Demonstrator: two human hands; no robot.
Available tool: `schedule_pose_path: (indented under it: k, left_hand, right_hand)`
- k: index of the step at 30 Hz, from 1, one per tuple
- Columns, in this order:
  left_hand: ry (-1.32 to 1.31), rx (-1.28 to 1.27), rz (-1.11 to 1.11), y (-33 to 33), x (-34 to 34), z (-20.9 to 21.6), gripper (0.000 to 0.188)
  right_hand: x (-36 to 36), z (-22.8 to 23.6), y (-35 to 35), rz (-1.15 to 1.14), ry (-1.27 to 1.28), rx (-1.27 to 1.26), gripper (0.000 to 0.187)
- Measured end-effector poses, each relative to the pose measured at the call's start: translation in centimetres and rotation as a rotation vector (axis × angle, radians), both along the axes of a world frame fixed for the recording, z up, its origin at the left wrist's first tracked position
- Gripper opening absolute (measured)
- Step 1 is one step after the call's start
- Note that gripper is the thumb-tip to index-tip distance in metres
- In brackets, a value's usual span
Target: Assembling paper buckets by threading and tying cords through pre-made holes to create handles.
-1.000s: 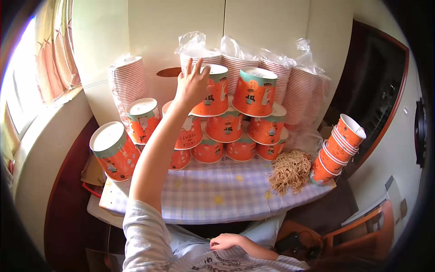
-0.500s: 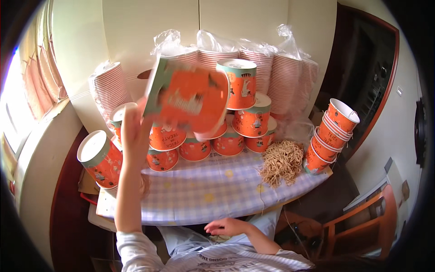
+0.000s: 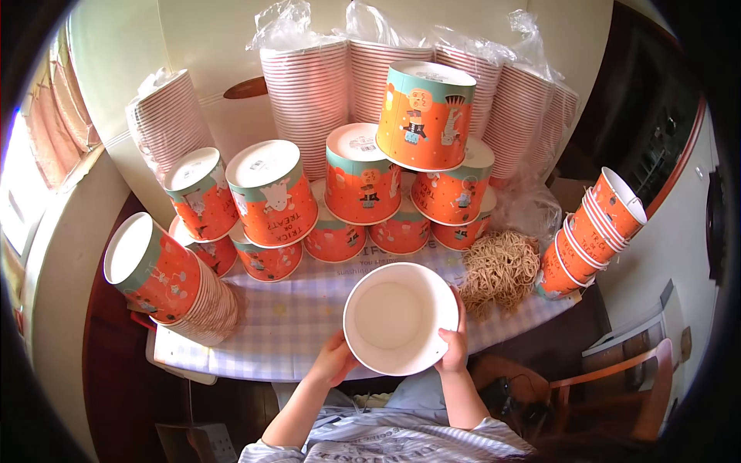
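Note:
Between my two hands is a round paper bucket (image 3: 401, 318), its wide mouth turned up toward me, showing a plain white inside and rim. My left hand (image 3: 334, 360) grips its lower left side. On the right, my right hand (image 3: 454, 337) holds the wall, thumb over the rim and fingers behind. The bucket is above the table's front edge, over my lap. Beyond it, upside-down orange and green paper buckets (image 3: 363, 181) are piled in tiers, with one bucket (image 3: 427, 116) on top. A heap of tan twisted cords (image 3: 500, 270) lies to the right of my hands.
A checked tablecloth (image 3: 285, 324) covers the table. Bagged stacks of paper buckets (image 3: 305, 108) line the back. At the left leans a nested stack (image 3: 166, 270); at the right edge, another stack (image 3: 583, 235) tilts, with cords on it. A wooden chair (image 3: 656, 386) stands right.
My left hand has come down and right from above the pile with the bucket, which now has its mouth up. My right hand has risen from my lap and taken hold of it.

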State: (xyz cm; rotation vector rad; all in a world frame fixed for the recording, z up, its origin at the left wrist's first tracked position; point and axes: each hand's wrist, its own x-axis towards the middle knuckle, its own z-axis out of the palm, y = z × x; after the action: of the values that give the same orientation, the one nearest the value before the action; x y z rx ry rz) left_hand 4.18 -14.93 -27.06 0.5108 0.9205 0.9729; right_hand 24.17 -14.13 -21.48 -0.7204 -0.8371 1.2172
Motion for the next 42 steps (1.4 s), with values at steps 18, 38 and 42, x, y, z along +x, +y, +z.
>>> schedule_pose_path:
  k: [18, 38, 42]
  left_hand:
    - [1.11, 1.128, -0.018, -0.8, -4.0, 4.3, 0.055]
    - [1.383, 1.252, 0.103, -2.5, -0.9, 4.3, 0.05]
    - [1.281, 1.195, 0.183, -2.7, -0.9, 3.8, 0.066]
  right_hand:
    - [9.1, 0.5, 3.2, 0.171, -1.14, 0.157, 0.015]
    - [13.6, -7.5, 0.8, 0.385, -1.964, 1.604, 0.015]
    - [13.0, -6.6, 0.5, 0.405, -1.867, 1.517, 0.007]
